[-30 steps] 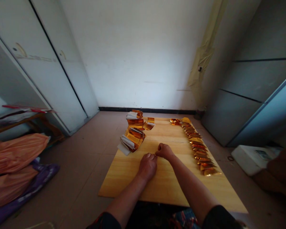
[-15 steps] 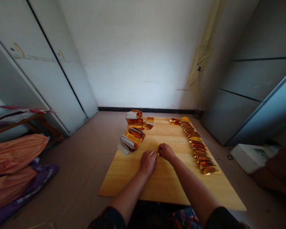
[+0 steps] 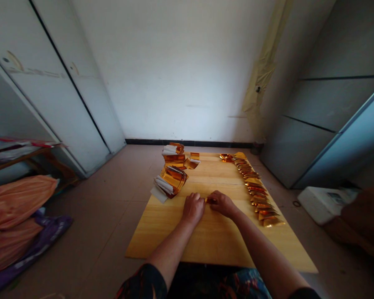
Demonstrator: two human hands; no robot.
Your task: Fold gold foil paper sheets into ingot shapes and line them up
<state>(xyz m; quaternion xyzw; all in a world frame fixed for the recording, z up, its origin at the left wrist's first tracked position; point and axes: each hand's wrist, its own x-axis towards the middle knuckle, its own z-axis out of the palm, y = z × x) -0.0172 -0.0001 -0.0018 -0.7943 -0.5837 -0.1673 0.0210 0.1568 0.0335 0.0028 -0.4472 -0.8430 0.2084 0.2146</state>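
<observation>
Over the middle of the wooden board [image 3: 174, 236], my left hand [image 3: 193, 207] and my right hand [image 3: 221, 203] are close together. Between them a small piece of gold foil paper [image 3: 210, 201] shows, pinched by the fingers of both hands and largely covered by them. Left of my hands lie loose stacks of gold foil sheets [image 3: 174, 177] with white backs. A long row of folded gold foil pieces [image 3: 257, 193] overlaps along the board's right side, and a crumpled-looking gold piece [image 3: 226, 158] sits at its far end.
Past the board stands a white wall [image 3: 174, 83]. Grey-white cabinets [image 3: 59, 83] are on the left, with orange and purple bags [image 3: 21, 203] on the floor. At right are a grey fridge-like cabinet [image 3: 318, 99] and a white foam box [image 3: 319, 203].
My right hand has turned and shifted slightly right, so more of the gold foil shows between my hands. My left hand stays nearly in place. The camera view has shifted a little.
</observation>
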